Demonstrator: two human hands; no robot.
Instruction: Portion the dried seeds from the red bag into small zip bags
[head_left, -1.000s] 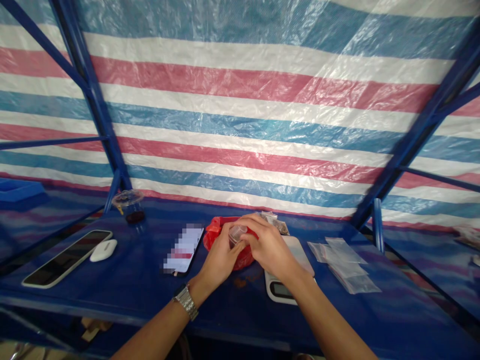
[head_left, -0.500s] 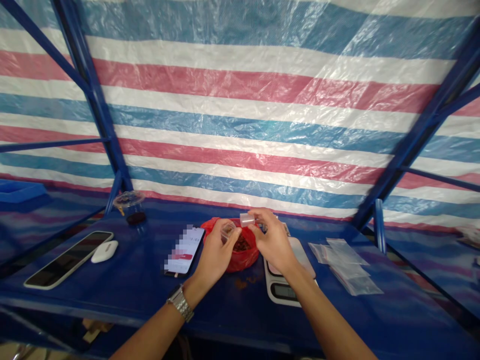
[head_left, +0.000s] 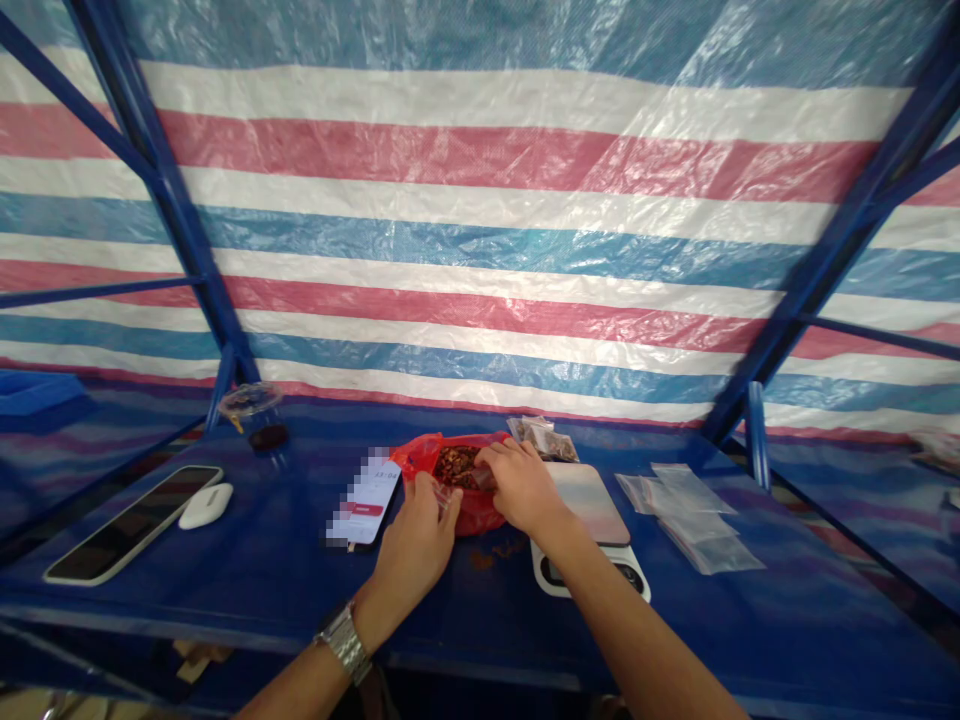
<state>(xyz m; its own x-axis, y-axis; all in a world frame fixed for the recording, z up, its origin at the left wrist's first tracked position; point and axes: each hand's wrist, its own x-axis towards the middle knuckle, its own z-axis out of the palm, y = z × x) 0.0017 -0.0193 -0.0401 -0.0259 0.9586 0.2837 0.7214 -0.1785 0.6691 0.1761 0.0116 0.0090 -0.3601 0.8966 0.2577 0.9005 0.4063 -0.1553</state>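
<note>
Right hand [head_left: 521,487] grips small clear plastic cup [head_left: 484,479], among reddish-brown loose flakes [head_left: 454,465] in red plastic bag [head_left: 480,516] beneath it; left hand [head_left: 414,525] holds clear plastic container [head_left: 442,493]. Advise lifting level.

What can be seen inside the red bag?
Inside the red bag, loose reddish-brown bits show. The right hand covers part of the right side; whatever lies beneath it, and under the top layer, cannot be seen.

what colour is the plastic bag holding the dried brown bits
The plastic bag is red, seen in the head view.
</note>
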